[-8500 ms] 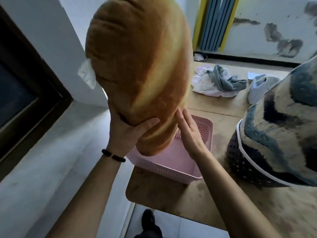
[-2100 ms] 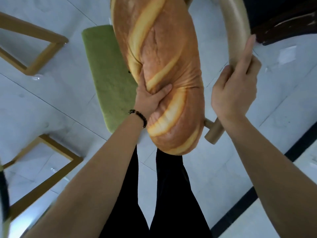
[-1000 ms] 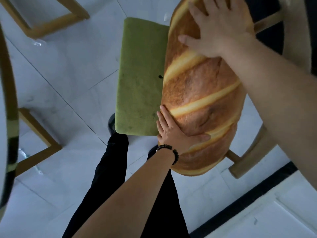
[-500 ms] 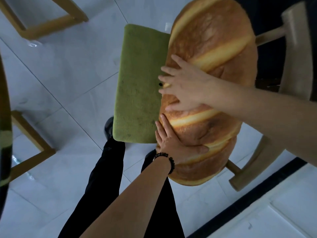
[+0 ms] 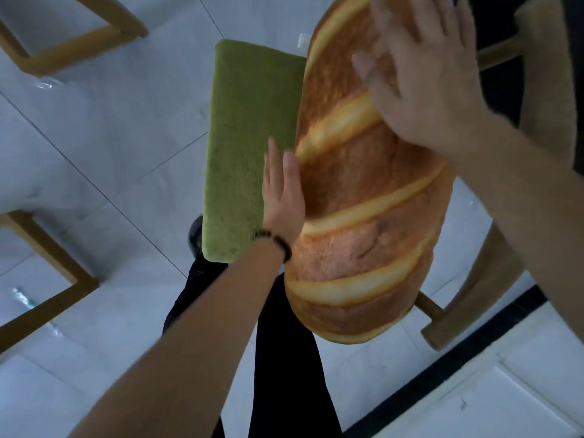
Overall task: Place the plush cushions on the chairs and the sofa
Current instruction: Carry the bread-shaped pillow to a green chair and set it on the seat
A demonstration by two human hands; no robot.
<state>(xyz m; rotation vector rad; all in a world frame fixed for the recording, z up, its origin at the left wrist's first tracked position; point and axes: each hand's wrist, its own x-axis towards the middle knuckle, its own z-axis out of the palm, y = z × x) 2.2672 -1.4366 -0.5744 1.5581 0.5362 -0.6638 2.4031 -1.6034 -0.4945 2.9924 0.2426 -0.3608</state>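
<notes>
Bread-loaf plush cushion (image 5: 363,216): long, golden-brown print with pale diagonal crust stripes. It lies lengthwise on the chair (image 5: 543,90), long axis roughly 12 to 6 o'clock, with the near end overhanging the seat's front edge. Green fuzzy seat pad (image 5: 249,137) shows at the cushion's 9 o'clock side, touching it. Chair is pale wood, with the backrest rail at 3 o'clock and one leg end at 4 o'clock.
</notes>
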